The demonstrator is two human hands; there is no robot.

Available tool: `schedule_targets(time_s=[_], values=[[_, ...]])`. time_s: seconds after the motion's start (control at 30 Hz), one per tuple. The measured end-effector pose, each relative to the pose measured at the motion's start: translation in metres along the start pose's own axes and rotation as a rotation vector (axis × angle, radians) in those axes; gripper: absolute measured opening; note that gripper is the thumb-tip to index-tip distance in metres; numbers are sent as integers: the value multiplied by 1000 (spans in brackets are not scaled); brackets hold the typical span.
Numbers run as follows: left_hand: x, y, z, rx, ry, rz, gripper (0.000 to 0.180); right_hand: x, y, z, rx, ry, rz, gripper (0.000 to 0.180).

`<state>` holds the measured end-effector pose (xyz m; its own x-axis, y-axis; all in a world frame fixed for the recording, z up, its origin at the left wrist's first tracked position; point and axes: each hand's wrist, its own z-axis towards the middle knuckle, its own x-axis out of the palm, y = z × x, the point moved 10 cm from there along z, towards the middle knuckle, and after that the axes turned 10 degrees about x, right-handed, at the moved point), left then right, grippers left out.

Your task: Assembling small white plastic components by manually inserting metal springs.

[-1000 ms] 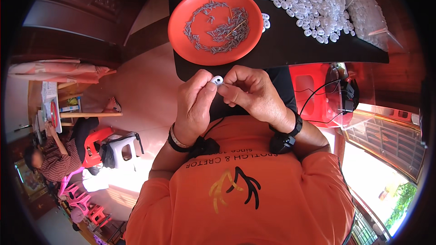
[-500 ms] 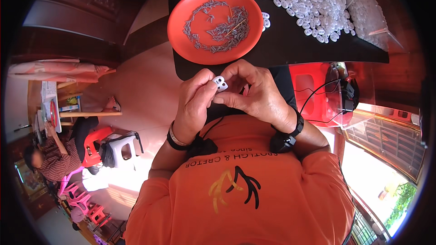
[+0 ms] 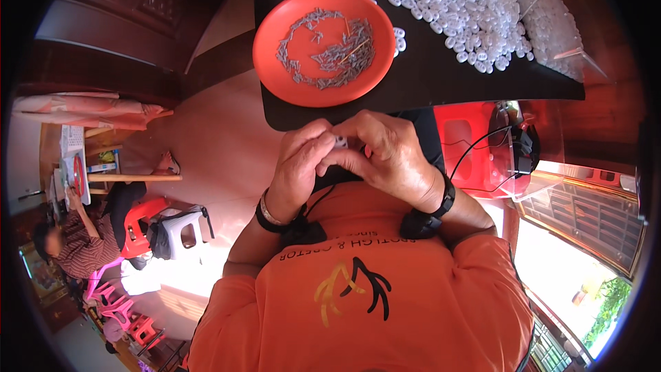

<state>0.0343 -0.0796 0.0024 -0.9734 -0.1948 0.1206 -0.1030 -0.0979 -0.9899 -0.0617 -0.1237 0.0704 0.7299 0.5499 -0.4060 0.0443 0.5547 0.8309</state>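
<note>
Although largely screened by fingers, discernible as a small pale patch between both hands: white piece (image 3: 340,141), held just off the near edge of the black table (image 3: 447,89), close to its near left corner. Clamped on it: thumb and fingers of the left hand (image 3: 296,158). Curled close against it: right hand (image 3: 392,162), with thumb and forefinger bowed around a gap; impossible to tell from this view whether gripping anything. New compared with half a second earlier: right fingertips drawn in over the piece, with the dark holes formerly exposed now mostly covered; to be judged as close two-handed work at the piece, outcome not visible. Also to be noted, a slight shift of the whole view. Near the left edge of the table, orange-red plate (image 3: 265,55), round and shallow, containing many short, slender grey pieces (image 3: 344,58) in a broken ring, denser toward the right, with a few thin yellowish slivers (image 3: 356,50) among them. Just beside the plate's right rim, a few loose white pieces (image 3: 399,39). Toward the far right corner of the table, a broad heap of white ovals (image 3: 454,10); beside it, near the right edge, a transparent container (image 3: 558,34), apparently a bag, filled with similar ones.
</note>
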Motion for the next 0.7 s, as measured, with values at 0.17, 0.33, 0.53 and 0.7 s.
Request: schedule_targets(time_s=[0.17,0.33,0.53,0.7], values=[[2,-4,-1,28,-6,-5,31,1,2,-1,31,-1,31,24],[7,-15,-2,81,5,25,31,1,11,-3,0,-9,-16,24],[4,-8,-6,54,-46,20,31,5,6,-5,2,7,-28,26],[1,-9,-2,145,-41,4,35,2,2,-2,24,0,-7,30]])
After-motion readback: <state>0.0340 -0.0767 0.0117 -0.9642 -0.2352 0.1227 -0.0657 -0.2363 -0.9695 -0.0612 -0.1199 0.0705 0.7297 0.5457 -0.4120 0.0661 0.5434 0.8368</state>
